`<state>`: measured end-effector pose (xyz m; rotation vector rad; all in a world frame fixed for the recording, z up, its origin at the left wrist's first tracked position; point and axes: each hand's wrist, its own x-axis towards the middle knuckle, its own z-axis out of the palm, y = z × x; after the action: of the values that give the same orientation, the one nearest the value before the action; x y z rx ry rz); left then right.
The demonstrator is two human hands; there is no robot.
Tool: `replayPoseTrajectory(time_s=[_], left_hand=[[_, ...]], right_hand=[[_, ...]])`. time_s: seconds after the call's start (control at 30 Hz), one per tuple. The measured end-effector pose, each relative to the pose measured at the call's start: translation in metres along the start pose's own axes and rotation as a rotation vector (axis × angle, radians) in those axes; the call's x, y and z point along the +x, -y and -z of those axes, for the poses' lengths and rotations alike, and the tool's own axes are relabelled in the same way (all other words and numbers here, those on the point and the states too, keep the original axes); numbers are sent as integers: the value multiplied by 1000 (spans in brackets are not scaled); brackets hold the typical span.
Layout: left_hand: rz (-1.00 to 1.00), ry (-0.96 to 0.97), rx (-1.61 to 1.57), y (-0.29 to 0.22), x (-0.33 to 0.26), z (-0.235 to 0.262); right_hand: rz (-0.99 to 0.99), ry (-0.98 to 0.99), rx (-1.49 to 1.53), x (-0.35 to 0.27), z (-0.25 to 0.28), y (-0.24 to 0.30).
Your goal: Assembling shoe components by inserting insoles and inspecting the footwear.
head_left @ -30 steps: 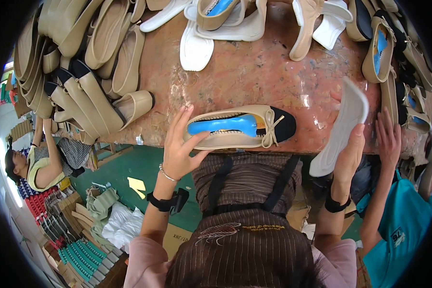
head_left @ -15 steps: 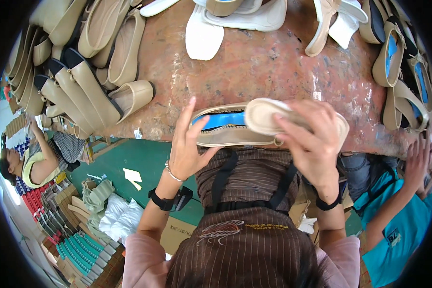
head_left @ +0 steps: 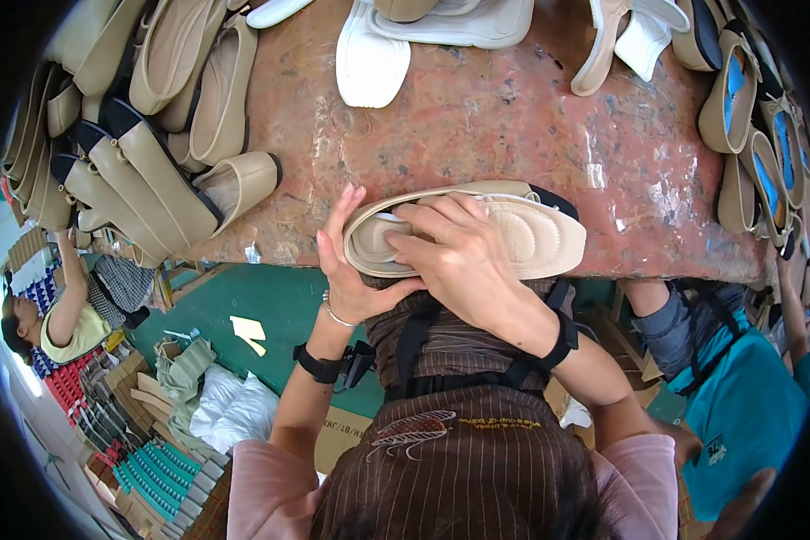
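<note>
One beige insole (head_left: pixel 540 238) lies over one beige shoe (head_left: pixel 477 188) at the table's (head_left: pixel 643 202) near edge, heel end inside. Two hands work: the right hand (head_left: pixel 463 256) grasps the insole; the left hand (head_left: pixel 355 290) clasps the shoe's heel. Three black-tipped shoes (head_left: pixel 159 171) lean at left.

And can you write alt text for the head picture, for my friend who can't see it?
A person's right hand touches a long, beige padded insole, partly inside a beige flat shoe with a black toe, while the left hand curves around the shoe's heel. The shoe lies on a worn reddish-brown table with beige shoes on both sides.
</note>
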<state>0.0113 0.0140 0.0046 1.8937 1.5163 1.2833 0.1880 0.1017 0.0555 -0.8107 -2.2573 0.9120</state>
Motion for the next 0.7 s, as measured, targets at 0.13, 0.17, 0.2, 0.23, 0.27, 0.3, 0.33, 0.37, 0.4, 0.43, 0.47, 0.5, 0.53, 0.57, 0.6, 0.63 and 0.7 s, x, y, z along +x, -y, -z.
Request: replayPoseTrajectory(time_s=[0.13, 0.17, 0.2, 0.23, 0.27, 0.3, 0.33, 0.37, 0.4, 0.43, 0.47, 0.5, 0.53, 0.57, 0.6, 0.63, 0.7], left_hand=[[-1, 2, -41, 5, -2, 0], [3, 7, -61, 6, -3, 0], [6, 4, -63, 7, -3, 1], [4, 36, -30, 7, -3, 2], [3, 68, 3, 8, -3, 3], [5, 63, 3, 9, -3, 5], [10, 94, -15, 11, -3, 8], [15, 124, -32, 12, -4, 9], [15, 120, -33, 12, -1, 9], [33, 126, -87, 13, 1, 9], [51, 132, -141, 13, 4, 10], [53, 127, -140, 13, 6, 13], [37, 146, -121, 13, 9, 15], [21, 165, -103, 12, 10, 18], [60, 118, -131, 7, 13, 17], [62, 113, -131, 7, 11, 15], [119, 59, -139, 8, 10, 11]], right_hand=[[-24, 16, -3, 2, -9, -2], [-40, 27, 4, 1, -11, -3], [-56, 38, 9, 1, -11, -4], [-56, 42, 7, 1, -11, -3], [-41, 44, -14, 2, -10, -2], [-26, 45, -34, 3, -10, -1], [-23, 50, -35, 3, -10, 0], [-11, 112, -49, 2, -9, 0], [-1, 172, -65, 2, -10, 0], [2, 175, -67, 0, -12, -3], [95, 209, -43, -3, -16, -6], [189, 243, -16, -3, -17, -7], [193, 247, -15, -1, -16, -10], [185, 361, -22, 1, -14, -12], [177, 476, -29, 4, -13, -12], [180, 480, -30, 3, -14, -9], [126, 467, -115, 1, -15, -5]])
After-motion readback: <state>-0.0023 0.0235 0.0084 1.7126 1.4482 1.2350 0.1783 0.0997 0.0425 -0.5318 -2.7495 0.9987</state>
